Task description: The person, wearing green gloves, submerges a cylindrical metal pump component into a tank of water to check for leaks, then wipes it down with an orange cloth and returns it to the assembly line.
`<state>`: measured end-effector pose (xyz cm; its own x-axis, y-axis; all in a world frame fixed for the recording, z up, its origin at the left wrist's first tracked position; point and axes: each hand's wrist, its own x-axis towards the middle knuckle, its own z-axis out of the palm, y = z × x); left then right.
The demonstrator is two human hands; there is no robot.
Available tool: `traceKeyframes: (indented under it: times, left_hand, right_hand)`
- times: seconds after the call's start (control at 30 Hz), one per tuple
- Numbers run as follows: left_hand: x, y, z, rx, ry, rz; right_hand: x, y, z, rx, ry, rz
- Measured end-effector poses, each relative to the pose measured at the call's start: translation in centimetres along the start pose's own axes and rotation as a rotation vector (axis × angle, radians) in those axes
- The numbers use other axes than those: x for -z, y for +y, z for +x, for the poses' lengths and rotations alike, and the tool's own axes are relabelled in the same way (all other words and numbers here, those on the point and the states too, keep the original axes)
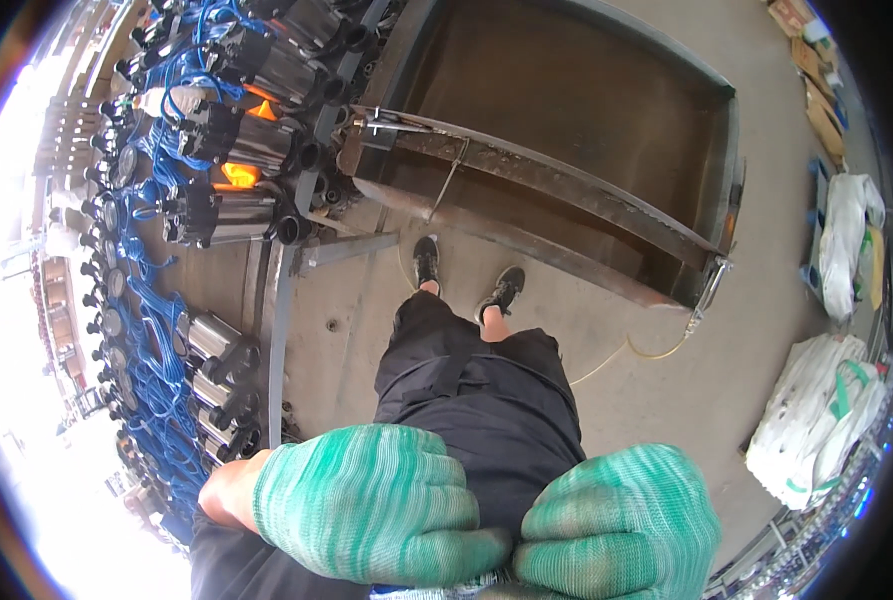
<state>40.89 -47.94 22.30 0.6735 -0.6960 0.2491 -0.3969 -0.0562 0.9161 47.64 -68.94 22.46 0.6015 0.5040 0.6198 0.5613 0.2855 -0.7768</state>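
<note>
Both my hands wear green knitted gloves and sit close together at the bottom of the view, in front of my black shorts. My left hand point(366, 500) has its fingers curled down. My right hand point(621, 525) is curled the same way beside it. Under the fingertips of both, a pale silvery object point(446, 588) shows at the lower edge, and most of it is hidden. My feet in black shoes point(466, 275) stand on the concrete floor.
A large rusty metal trough point(566, 110) stands right in front of my feet. Rows of steel cylindrical pumps with blue cables point(216, 210) fill racks on the left. White sacks point(816, 420) lie at the right. A yellow cable point(646, 350) trails across the floor.
</note>
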Motion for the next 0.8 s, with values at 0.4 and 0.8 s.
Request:
traceKeyframes:
  times: [0.4, 0.8]
  left_hand:
    - [-2.9, -2.5, -5.8, -0.063, 0.264, -0.037]
    - [-3.3, -3.2, -8.4, -0.003, 0.782, 0.257]
  right_hand:
    - [-3.1, 2.1, 1.5, -0.117, -0.143, 0.006]
    - [-6.8, 2.2, 5.5, -0.231, -0.536, -0.044]
